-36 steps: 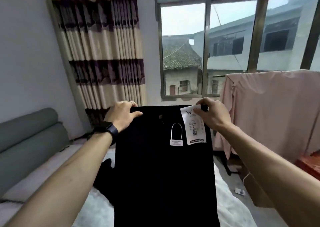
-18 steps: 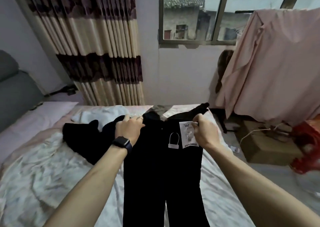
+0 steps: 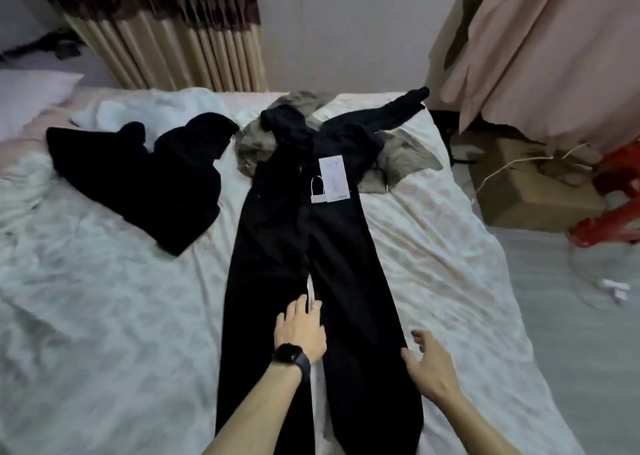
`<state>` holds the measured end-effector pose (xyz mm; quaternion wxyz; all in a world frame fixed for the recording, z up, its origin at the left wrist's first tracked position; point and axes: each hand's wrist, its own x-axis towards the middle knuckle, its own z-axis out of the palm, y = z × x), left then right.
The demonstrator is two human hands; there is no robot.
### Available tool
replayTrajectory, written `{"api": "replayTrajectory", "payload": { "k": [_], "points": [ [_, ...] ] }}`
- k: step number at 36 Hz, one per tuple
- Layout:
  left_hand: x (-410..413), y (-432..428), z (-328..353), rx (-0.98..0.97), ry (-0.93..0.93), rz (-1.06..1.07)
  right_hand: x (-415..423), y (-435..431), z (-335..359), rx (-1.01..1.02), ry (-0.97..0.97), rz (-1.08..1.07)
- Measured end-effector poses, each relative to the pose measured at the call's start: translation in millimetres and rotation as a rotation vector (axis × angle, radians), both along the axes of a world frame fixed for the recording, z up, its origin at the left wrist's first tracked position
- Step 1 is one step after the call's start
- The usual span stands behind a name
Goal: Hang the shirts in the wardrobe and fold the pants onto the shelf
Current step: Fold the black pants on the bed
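Note:
Black pants (image 3: 277, 232) lie flat along the bed (image 3: 104, 298), waistband at the far end with a white paper tag (image 3: 334, 177) on it, legs running toward me. My left hand (image 3: 300, 330), with a watch on the wrist, rests with straight fingers at the gap between the two legs. My right hand (image 3: 429, 364) hovers with spread fingers at the outer edge of the right leg, holding nothing. Another black garment (image 3: 145, 177) lies crumpled to the left. A grey-green garment (image 3: 398, 156) sits under the waistband area, with more dark clothing (image 3: 398, 111) across it.
A pink cloth (image 3: 554, 56) hangs at the right over a rack. On the floor to the right sit a cardboard box (image 3: 533, 184) with a cord and a red stool (image 3: 616, 198). Striped curtains (image 3: 180, 38) hang behind the bed.
The pants went from being held up by the waistband to lying flat on the bed. Both hands let go of the waistband and moved down to the legs. My view tilted downward.

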<state>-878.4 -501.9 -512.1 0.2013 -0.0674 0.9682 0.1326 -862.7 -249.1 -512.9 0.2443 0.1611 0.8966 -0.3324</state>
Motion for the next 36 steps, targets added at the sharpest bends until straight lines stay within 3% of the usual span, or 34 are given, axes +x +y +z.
{"api": "replayTrajectory", "payload": {
  "k": [3, 7, 10, 13, 21, 27, 29, 33, 36],
  "points": [
    [71, 42, -36, 0.172, -0.118, 0.144, 63, 31, -36, 0.042, -0.105, 0.002],
    [154, 92, -65, 0.354, -0.217, 0.574, 123, 56, -64, 0.042, -0.122, -0.006],
    [202, 120, -81, 0.599, -0.305, 0.859, 151, 66, -78, -0.043, -0.158, -0.02],
    [241, 142, -90, 0.701, -0.301, 0.89, 177, 76, -91, -0.097, -0.162, 0.053],
    [276, 145, -103, 0.946, -0.315, 0.941, 220, 99, -97, -0.332, -0.303, -0.002],
    [313, 150, -85, 0.589, -0.247, 0.765, 257, 116, -86, -0.224, 0.054, 0.006],
    [321, 152, -82, 0.421, -0.267, 0.736, 261, 119, -93, -0.122, 0.035, 0.086],
    [325, 159, -76, 0.156, -0.285, 0.629, 253, 126, -103, 0.09, -0.184, 0.326],
    [312, 173, -71, 0.104, -0.115, 0.56, 236, 122, -96, 0.134, -0.077, 0.252]
  ]
}}
